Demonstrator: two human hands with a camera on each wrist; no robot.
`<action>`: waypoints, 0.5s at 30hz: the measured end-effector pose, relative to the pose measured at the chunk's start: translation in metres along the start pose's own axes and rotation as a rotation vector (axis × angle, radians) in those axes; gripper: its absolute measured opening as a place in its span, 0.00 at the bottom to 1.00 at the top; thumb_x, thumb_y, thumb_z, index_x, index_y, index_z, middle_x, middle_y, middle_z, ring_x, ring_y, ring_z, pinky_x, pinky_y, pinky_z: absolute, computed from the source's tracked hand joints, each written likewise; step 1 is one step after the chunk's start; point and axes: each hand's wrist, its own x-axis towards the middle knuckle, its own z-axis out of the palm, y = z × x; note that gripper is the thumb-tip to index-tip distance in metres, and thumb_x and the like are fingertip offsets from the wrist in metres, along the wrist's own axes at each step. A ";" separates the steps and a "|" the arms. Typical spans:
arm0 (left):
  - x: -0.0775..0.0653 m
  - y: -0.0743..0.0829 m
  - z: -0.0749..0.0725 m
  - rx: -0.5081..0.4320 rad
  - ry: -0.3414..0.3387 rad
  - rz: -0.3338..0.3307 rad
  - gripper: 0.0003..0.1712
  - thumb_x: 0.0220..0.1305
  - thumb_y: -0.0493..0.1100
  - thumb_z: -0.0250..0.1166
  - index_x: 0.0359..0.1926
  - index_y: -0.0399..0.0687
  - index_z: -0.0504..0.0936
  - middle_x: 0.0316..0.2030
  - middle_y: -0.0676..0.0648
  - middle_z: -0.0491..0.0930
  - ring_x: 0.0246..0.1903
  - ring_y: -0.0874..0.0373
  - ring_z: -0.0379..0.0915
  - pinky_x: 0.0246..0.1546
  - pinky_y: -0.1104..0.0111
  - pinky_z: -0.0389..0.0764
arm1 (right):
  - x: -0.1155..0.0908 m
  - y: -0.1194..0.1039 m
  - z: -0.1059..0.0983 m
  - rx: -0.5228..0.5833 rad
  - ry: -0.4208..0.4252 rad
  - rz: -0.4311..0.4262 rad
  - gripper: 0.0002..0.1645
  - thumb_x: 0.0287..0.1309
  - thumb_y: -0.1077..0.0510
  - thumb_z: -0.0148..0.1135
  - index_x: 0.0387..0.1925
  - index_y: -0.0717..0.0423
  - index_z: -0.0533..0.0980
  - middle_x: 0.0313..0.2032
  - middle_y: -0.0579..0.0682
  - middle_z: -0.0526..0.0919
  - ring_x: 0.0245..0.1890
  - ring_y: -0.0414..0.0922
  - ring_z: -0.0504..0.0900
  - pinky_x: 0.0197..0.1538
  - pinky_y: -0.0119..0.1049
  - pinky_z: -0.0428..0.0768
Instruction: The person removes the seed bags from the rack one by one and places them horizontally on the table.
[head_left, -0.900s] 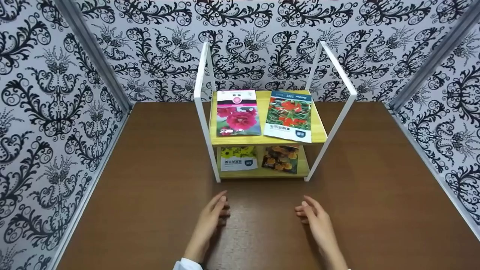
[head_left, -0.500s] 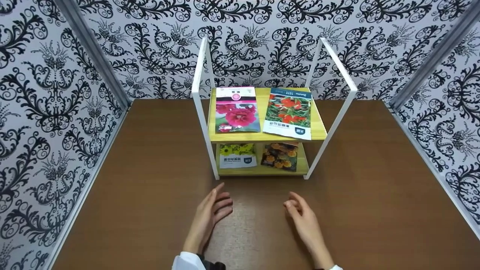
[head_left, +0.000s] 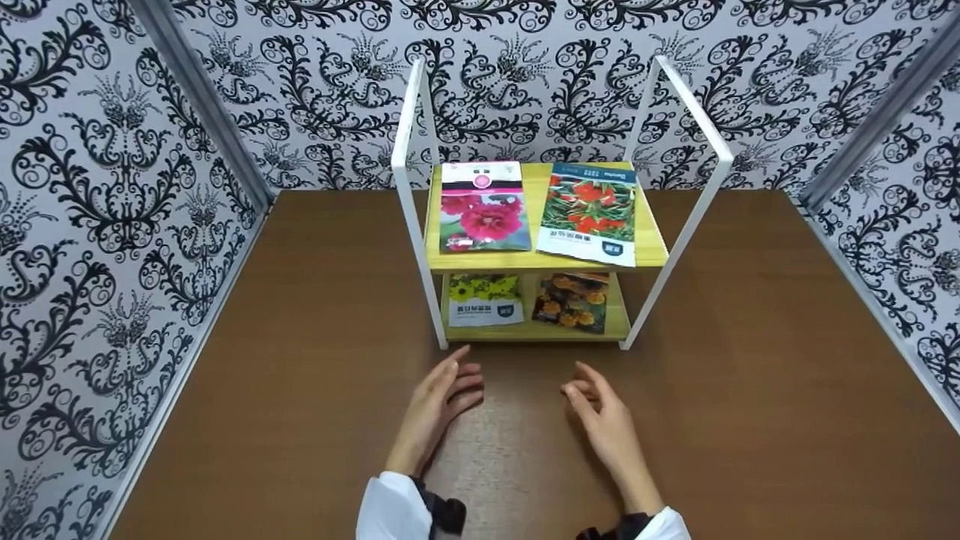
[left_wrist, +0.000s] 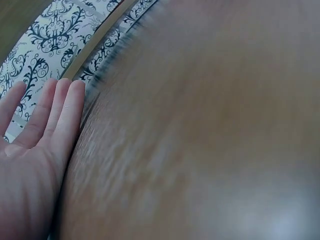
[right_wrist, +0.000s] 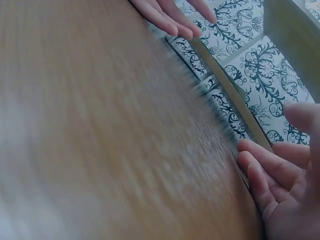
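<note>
In the head view my left hand rests over the brown table just in front of the shelf's left leg, fingers extended and slightly spread, holding nothing. My right hand lies opposite, its fingers loosely bent and thumb close to the index finger, also holding nothing. Beyond both hands stands a small two-tier shelf with white side frames and yellow boards. Its top board bears a pink-flower packet and a red-flower packet. Below lie a yellow-flower packet and an orange-flower packet.
The brown table extends around the shelf and both hands. Patterned black-and-white walls enclose it at the back and sides, with grey posts at the corners. Dark bands circle both wrists.
The right hand has moved inward, toward the left hand. The left hand's fingers have spread apart and come slightly nearer the shelf. The whole head view has shifted a little; the packets stay in place.
</note>
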 end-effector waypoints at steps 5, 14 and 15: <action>0.004 0.002 0.006 0.110 0.020 -0.021 0.30 0.63 0.55 0.51 0.65 0.55 0.60 0.57 0.36 0.63 0.56 0.45 0.62 0.52 0.59 0.68 | 0.002 0.002 -0.001 0.144 -0.013 0.029 0.35 0.58 0.45 0.54 0.64 0.48 0.57 0.42 0.48 0.79 0.43 0.43 0.77 0.46 0.38 0.74; 0.017 -0.007 0.025 0.325 -0.003 0.003 0.31 0.61 0.57 0.54 0.64 0.60 0.62 0.56 0.41 0.68 0.54 0.50 0.66 0.52 0.65 0.68 | 0.023 0.005 -0.004 0.411 0.027 0.050 0.43 0.58 0.50 0.54 0.69 0.47 0.43 0.47 0.61 0.73 0.46 0.53 0.75 0.46 0.38 0.75; 0.019 -0.008 0.026 0.329 -0.004 0.005 0.31 0.60 0.58 0.54 0.64 0.60 0.62 0.56 0.42 0.68 0.54 0.50 0.66 0.52 0.65 0.68 | 0.024 0.005 -0.003 0.411 0.027 0.060 0.44 0.58 0.49 0.54 0.69 0.47 0.42 0.48 0.61 0.72 0.46 0.52 0.75 0.45 0.37 0.76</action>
